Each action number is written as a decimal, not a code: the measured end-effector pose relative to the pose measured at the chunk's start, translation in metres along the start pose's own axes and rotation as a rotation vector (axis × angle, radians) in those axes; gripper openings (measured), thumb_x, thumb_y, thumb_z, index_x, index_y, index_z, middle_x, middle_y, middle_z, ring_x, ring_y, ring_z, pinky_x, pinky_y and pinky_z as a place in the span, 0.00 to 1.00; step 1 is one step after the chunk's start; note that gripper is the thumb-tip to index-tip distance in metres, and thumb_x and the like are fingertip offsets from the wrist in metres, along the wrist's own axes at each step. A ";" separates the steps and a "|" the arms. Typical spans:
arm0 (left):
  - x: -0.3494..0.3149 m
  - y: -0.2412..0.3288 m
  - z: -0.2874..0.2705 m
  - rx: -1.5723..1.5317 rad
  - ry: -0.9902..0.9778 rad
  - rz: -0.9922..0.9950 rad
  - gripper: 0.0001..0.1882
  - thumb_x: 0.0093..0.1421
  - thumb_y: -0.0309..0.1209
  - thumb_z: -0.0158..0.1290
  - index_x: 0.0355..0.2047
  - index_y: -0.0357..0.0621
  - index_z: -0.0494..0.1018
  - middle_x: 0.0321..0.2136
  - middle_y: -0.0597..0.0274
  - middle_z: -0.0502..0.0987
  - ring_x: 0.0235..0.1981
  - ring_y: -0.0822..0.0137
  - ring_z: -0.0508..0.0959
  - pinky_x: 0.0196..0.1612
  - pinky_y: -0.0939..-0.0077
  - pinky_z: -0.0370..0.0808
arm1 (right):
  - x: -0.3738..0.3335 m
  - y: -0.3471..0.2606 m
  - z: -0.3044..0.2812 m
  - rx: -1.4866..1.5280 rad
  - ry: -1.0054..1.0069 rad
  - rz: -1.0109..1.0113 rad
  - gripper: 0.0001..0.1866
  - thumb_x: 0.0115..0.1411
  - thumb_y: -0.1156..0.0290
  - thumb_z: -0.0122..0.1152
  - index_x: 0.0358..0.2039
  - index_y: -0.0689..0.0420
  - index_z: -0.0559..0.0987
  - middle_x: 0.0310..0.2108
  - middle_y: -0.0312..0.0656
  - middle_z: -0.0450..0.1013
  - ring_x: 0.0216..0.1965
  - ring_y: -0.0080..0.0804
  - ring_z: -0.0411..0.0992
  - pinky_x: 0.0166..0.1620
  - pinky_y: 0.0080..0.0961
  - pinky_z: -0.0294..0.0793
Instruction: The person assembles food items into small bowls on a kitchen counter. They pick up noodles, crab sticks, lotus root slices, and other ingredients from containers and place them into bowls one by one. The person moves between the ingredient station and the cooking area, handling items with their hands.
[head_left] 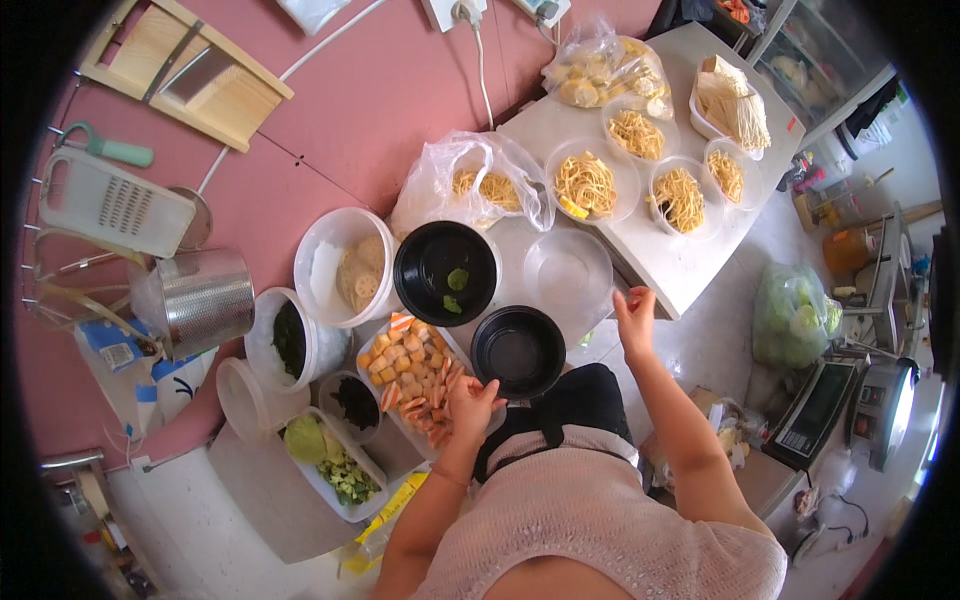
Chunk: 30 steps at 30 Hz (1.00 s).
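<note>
Clock positions are taken from the centre of the empty black bowl [518,350], which is located directly in front of the person's waist.

Handling, as judged: bowl appears to be thin plastic, light, fairly stiff, smooth and liable to slip if wet; the rim is the proper hold, ideally at 3 and 9 o'clock.

Left hand [474,405]: at 7 o'clock, forearm rising from below, wrist bent inward; fingers narrow at the bowl's rim and appear to pinch it. The tray of cut orange-and-white pieces [397,362] lies just beyond, toward 9 o'clock.

Right hand [636,318]: between 2 and 3 o'clock, forearm raised, fingers curled, fingertips close together; cannot tell whether anything thin is between them. Nearest item is the clear bowl [567,272], at 1 o'clock.

Further noted: a second black bowl [425,262] containing green leaves, between 10 and 11 o'clock; noodle bowl [586,184] beyond the clear one, at 1 o'clock
</note>
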<state>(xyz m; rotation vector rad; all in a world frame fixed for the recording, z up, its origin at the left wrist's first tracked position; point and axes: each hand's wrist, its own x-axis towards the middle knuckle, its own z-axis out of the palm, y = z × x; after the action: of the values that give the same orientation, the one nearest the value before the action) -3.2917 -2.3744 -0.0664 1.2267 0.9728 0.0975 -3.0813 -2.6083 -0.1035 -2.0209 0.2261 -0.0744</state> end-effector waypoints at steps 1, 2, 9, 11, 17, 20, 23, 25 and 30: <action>0.002 0.000 0.002 -0.004 0.014 -0.021 0.13 0.57 0.20 0.59 0.32 0.41 0.63 0.27 0.62 0.67 0.27 0.70 0.75 0.28 0.73 0.83 | 0.005 -0.010 -0.005 0.031 0.021 -0.052 0.17 0.59 0.70 0.65 0.43 0.60 0.69 0.27 0.36 0.63 0.27 0.24 0.61 0.32 0.23 0.66; 0.004 0.001 0.007 -0.031 0.027 -0.040 0.13 0.57 0.20 0.59 0.34 0.40 0.63 0.28 0.61 0.68 0.27 0.69 0.76 0.28 0.73 0.83 | 0.011 -0.040 -0.012 0.064 0.017 -0.065 0.14 0.60 0.72 0.63 0.42 0.60 0.69 0.28 0.36 0.63 0.28 0.24 0.62 0.34 0.22 0.67; -0.003 0.007 0.008 0.031 0.104 -0.086 0.18 0.61 0.21 0.55 0.48 0.42 0.61 0.35 0.57 0.74 0.30 0.64 0.80 0.30 0.71 0.81 | 0.183 -0.161 -0.007 0.092 -0.130 -0.424 0.08 0.62 0.74 0.57 0.40 0.64 0.77 0.32 0.44 0.77 0.30 0.28 0.77 0.36 0.26 0.75; -0.013 0.006 0.002 0.146 0.187 0.041 0.18 0.61 0.21 0.54 0.48 0.41 0.62 0.36 0.58 0.75 0.32 0.64 0.80 0.33 0.72 0.80 | 0.237 -0.197 0.010 -0.083 -0.051 -0.684 0.10 0.61 0.73 0.56 0.42 0.60 0.79 0.34 0.48 0.76 0.33 0.43 0.77 0.38 0.32 0.75; -0.029 0.023 -0.007 0.386 0.334 0.283 0.11 0.61 0.21 0.53 0.43 0.39 0.67 0.41 0.58 0.75 0.38 0.68 0.78 0.42 0.76 0.76 | 0.388 -0.256 0.107 -0.557 -0.316 -1.019 0.13 0.61 0.76 0.49 0.42 0.58 0.80 0.41 0.51 0.76 0.45 0.49 0.75 0.46 0.39 0.74; -0.029 0.046 0.010 0.290 0.410 0.290 0.08 0.62 0.20 0.52 0.41 0.39 0.69 0.42 0.57 0.75 0.39 0.69 0.77 0.43 0.75 0.76 | 0.439 -0.257 0.150 -0.920 -0.460 -0.863 0.13 0.57 0.77 0.53 0.43 0.55 0.79 0.43 0.50 0.76 0.45 0.49 0.75 0.46 0.43 0.73; -0.032 0.051 0.015 0.256 0.425 0.320 0.07 0.63 0.20 0.51 0.42 0.38 0.69 0.43 0.57 0.74 0.40 0.69 0.76 0.43 0.75 0.76 | 0.478 -0.224 0.179 -1.166 -0.608 -0.706 0.19 0.54 0.76 0.58 0.48 0.51 0.75 0.48 0.51 0.72 0.47 0.51 0.74 0.46 0.44 0.74; -0.041 0.045 0.017 0.227 0.467 0.283 0.07 0.63 0.21 0.52 0.42 0.38 0.69 0.43 0.58 0.74 0.41 0.68 0.75 0.44 0.75 0.75 | 0.451 -0.229 0.181 -1.181 -0.701 -0.716 0.25 0.51 0.75 0.62 0.52 0.49 0.72 0.52 0.51 0.68 0.47 0.52 0.73 0.46 0.45 0.74; -0.037 0.053 0.028 0.254 0.494 0.223 0.06 0.63 0.24 0.52 0.40 0.38 0.70 0.41 0.59 0.74 0.41 0.68 0.74 0.45 0.75 0.73 | 0.423 -0.206 0.168 -1.343 -0.612 -1.069 0.17 0.59 0.73 0.54 0.49 0.49 0.71 0.52 0.46 0.66 0.44 0.48 0.76 0.43 0.45 0.77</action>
<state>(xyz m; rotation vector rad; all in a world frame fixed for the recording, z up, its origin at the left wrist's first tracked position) -3.2729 -2.3951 -0.0015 1.5842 1.2979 0.4825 -2.6152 -2.4532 -0.0143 -3.0709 -1.5962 0.0582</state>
